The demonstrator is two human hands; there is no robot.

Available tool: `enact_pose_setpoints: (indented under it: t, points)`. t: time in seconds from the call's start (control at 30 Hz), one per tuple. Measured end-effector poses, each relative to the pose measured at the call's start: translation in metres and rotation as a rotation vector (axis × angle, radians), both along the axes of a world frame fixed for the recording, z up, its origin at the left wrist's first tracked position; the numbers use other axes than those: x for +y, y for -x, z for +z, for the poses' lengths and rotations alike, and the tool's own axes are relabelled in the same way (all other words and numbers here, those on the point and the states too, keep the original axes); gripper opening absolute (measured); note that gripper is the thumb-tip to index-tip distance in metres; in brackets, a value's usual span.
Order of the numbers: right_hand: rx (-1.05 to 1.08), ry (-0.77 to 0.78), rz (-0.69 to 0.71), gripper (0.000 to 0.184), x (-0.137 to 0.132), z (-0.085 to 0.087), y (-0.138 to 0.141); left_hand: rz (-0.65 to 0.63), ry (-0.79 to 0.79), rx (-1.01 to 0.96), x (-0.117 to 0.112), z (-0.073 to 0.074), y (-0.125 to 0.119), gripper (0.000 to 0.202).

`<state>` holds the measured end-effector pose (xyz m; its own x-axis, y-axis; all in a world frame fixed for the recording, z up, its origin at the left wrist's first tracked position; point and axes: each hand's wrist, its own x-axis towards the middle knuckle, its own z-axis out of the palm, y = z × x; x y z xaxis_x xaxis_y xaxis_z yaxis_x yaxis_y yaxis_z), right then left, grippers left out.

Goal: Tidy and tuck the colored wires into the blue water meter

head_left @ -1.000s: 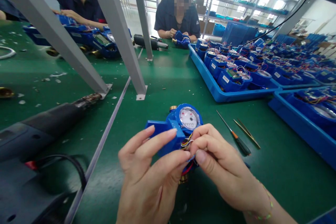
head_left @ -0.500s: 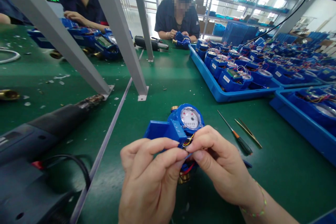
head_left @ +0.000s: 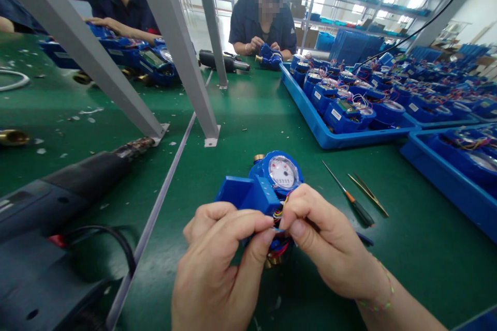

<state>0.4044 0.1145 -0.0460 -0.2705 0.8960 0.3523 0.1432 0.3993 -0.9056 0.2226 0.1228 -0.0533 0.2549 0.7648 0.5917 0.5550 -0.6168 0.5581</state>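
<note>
A blue water meter (head_left: pixel 264 170) with a round clear dial and brass ends lies on the green bench in front of me. Its blue box part (head_left: pixel 248 194) has an upright flap. Thin yellow, white, red and dark wires (head_left: pixel 278 212) come out beside the box. My left hand (head_left: pixel 229 264) is closed in a pinch on thin wires at the meter's near side. Close beside it, my right hand (head_left: pixel 324 240) also pinches wires, its fingertips nearly touching the left ones. A small blue piece shows between the fingertips; its kind is hard to make out.
A screwdriver (head_left: pixel 355 204) and brass-coloured tweezers (head_left: pixel 368 195) lie right of the meter. Blue trays (head_left: pixel 330 140) of wired meters fill the right side. A heat gun (head_left: pixel 70 191) lies at left by grey metal posts (head_left: pixel 190 62). Co-workers (head_left: pixel 262 26) sit across the bench.
Both hands stay at the wires. My left thumb and forefinger have drawn apart slightly and shifted a little to the right. The meter has barely moved.
</note>
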Motion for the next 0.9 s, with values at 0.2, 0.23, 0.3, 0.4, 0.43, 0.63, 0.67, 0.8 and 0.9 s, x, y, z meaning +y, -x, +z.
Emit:
enact_pose_setpoints:
  t: [0.2,0.23,0.3,0.4,0.43,0.63,0.67,0.8,0.9]
  points:
    - [0.054,0.035,0.017,0.013,0.000,-0.002,0.001,-0.100,0.009,-0.011,0.003,0.004,-0.003,0.019]
    - [0.069,0.041,0.003,0.012,-0.001,-0.003,0.002,-0.111,0.015,-0.011,0.004,0.004,-0.004,0.019]
    - [0.105,0.077,-0.029,0.011,-0.001,-0.006,0.003,-0.125,0.031,-0.008,0.003,0.006,-0.005,0.020]
    - [0.175,0.154,-0.051,0.010,-0.003,-0.010,0.006,-0.147,0.065,-0.001,0.001,0.007,-0.006,0.019]
    - [0.200,0.174,-0.057,0.010,-0.003,-0.011,0.007,-0.156,0.077,0.005,0.000,0.007,-0.006,0.018]
    - [0.334,0.282,-0.120,0.003,-0.005,-0.014,0.014,-0.168,0.091,-0.010,0.000,0.005,-0.006,0.015]
    - [0.347,0.293,-0.130,0.004,-0.005,-0.014,0.015,-0.161,0.083,-0.015,0.000,0.004,-0.006,0.015]
    - [0.340,0.310,-0.137,0.009,-0.004,-0.013,0.016,-0.134,0.073,0.004,-0.001,0.003,-0.006,0.014]
    - [0.299,0.290,-0.138,0.010,-0.004,-0.011,0.015,-0.126,0.072,-0.005,-0.003,0.004,-0.008,0.014]
